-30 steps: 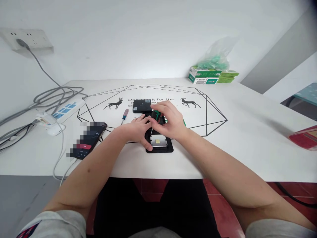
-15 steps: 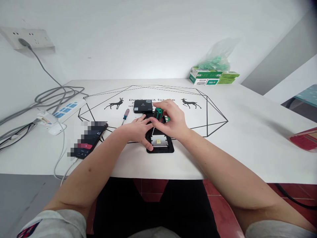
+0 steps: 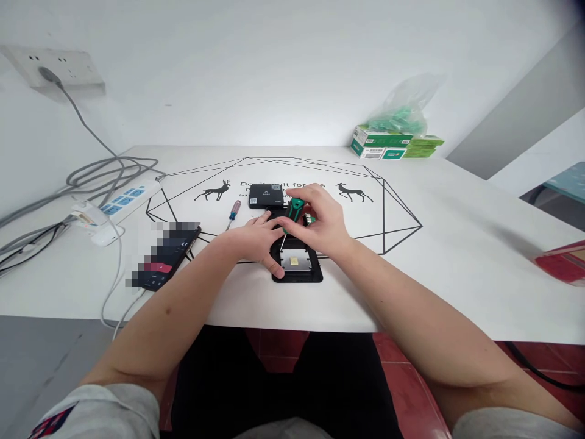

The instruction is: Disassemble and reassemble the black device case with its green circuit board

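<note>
My right hand (image 3: 320, 221) is closed round the green-and-black handle of a screwdriver (image 3: 295, 209). Its thin shaft slants down to the upper left part of a silver metal plate (image 3: 289, 265) with a yellowish square on it. The plate lies in an open black plastic casing (image 3: 315, 278) near the table's front. My left hand (image 3: 258, 239) rests against the casing's left side, thumb at the near left edge and fingers stretched out over the far part. Just beyond lies a flat black box-shaped device (image 3: 265, 196). A bit of green circuit board (image 3: 311, 218) shows behind my right fingers.
A second screwdriver (image 3: 234, 211) with a clear purplish handle lies left of the device. Further left are a phone (image 3: 176, 250) on a cable and a power strip (image 3: 128, 200) with coiled cords. Green boxes (image 3: 381, 139) stand at the back, a red object (image 3: 564, 261) at right.
The whole view has shifted slightly. The green screwdriver's handle stands a little differently in my right hand, its shaft still on the plate. My left hand keeps its place on the casing.
</note>
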Action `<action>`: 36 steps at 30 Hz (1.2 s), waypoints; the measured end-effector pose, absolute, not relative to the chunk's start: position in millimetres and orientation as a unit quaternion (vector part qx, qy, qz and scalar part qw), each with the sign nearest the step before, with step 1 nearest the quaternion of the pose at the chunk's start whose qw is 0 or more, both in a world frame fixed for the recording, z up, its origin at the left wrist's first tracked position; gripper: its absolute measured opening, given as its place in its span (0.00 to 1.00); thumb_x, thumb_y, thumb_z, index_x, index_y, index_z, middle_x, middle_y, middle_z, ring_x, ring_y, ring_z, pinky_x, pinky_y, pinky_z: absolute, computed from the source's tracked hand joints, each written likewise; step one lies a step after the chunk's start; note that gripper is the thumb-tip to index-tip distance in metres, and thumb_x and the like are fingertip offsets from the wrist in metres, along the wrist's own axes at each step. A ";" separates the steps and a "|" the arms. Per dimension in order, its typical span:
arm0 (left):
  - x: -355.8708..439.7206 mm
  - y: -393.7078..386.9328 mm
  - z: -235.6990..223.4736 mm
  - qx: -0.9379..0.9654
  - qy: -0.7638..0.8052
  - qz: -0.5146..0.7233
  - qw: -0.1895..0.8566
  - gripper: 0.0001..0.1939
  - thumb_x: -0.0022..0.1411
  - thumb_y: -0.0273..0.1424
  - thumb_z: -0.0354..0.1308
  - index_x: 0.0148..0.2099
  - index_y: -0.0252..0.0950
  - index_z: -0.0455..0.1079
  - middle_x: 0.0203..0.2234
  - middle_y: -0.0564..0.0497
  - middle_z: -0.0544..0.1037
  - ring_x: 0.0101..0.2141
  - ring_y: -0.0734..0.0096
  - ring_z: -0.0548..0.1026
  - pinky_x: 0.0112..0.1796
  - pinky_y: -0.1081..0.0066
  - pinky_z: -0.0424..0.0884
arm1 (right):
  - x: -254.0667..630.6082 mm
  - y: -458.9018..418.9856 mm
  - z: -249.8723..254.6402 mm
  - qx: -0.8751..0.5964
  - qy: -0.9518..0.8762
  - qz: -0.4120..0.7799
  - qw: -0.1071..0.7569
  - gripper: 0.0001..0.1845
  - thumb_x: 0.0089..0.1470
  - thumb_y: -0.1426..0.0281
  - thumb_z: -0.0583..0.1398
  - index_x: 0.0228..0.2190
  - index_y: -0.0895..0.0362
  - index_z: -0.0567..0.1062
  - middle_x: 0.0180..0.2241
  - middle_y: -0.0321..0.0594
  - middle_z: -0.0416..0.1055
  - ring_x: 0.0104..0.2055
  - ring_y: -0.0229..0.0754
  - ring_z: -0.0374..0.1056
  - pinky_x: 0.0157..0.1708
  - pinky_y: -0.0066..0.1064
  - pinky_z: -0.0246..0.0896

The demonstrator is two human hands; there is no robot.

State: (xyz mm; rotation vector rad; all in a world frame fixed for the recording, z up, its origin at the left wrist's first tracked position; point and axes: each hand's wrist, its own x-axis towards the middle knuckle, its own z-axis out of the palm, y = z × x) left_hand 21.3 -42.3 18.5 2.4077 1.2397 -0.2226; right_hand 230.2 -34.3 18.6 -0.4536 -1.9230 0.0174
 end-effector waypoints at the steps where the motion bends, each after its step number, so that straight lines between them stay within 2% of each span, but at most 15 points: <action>1: 21.3 -42.1 18.1 0.867 0.445 -0.076 0.211 0.68 0.47 0.66 0.72 0.81 0.43 0.56 0.83 0.40 0.45 0.80 0.27 0.36 0.74 0.36 0.47 | 230.1 -34.4 18.5 -0.192 -0.814 0.009 0.549 0.19 0.64 0.61 0.69 0.54 0.48 0.76 0.40 0.39 0.79 0.37 0.43 0.72 0.30 0.35 0.73; 8: 21.9 -44.9 21.7 0.865 0.446 -0.081 0.213 0.68 0.47 0.65 0.72 0.82 0.46 0.53 0.84 0.42 0.41 0.80 0.25 0.36 0.74 0.33 0.48 | 230.5 -35.3 19.6 -0.232 -0.803 0.027 0.548 0.18 0.65 0.58 0.68 0.53 0.48 0.77 0.41 0.41 0.79 0.37 0.44 0.71 0.26 0.35 0.70; 14: 23.3 -45.3 23.8 0.859 0.455 -0.091 0.215 0.70 0.47 0.66 0.72 0.83 0.43 0.51 0.83 0.40 0.44 0.80 0.25 0.34 0.74 0.35 0.47 | 229.8 -33.8 15.9 -0.216 -0.815 0.018 0.537 0.19 0.64 0.58 0.68 0.54 0.49 0.78 0.42 0.41 0.79 0.38 0.44 0.72 0.28 0.35 0.72; 21: 23.1 -46.7 29.1 0.862 0.447 -0.128 0.202 0.70 0.52 0.67 0.68 0.85 0.43 0.43 0.84 0.43 0.35 0.80 0.28 0.31 0.75 0.36 0.45 | 229.2 -34.2 18.7 -0.203 -0.799 0.016 0.565 0.18 0.64 0.61 0.69 0.54 0.48 0.78 0.39 0.40 0.78 0.36 0.43 0.70 0.25 0.33 0.68; 27: 23.1 -46.0 27.9 0.855 0.454 -0.130 0.214 0.71 0.52 0.66 0.68 0.86 0.44 0.42 0.84 0.44 0.34 0.80 0.27 0.29 0.75 0.35 0.43 | 229.8 -33.4 17.8 -0.211 -0.812 0.024 0.544 0.20 0.65 0.61 0.68 0.57 0.46 0.77 0.43 0.42 0.78 0.38 0.45 0.71 0.28 0.36 0.71; 33: 22.8 -45.8 26.0 0.860 0.452 -0.110 0.212 0.71 0.52 0.65 0.69 0.86 0.46 0.40 0.84 0.45 0.40 0.80 0.31 0.31 0.75 0.36 0.47 | 229.5 -29.0 12.5 -0.195 -0.831 0.037 0.519 0.20 0.66 0.57 0.69 0.56 0.47 0.79 0.43 0.41 0.76 0.31 0.40 0.66 0.33 0.39 0.74; 36: 23.6 -47.0 28.4 0.860 0.452 -0.118 0.205 0.70 0.52 0.66 0.69 0.86 0.46 0.42 0.84 0.45 0.37 0.80 0.28 0.32 0.74 0.35 0.48 | 230.1 -30.7 14.6 -0.225 -0.812 0.066 0.534 0.20 0.65 0.57 0.69 0.55 0.45 0.79 0.42 0.40 0.75 0.34 0.42 0.67 0.33 0.39 0.74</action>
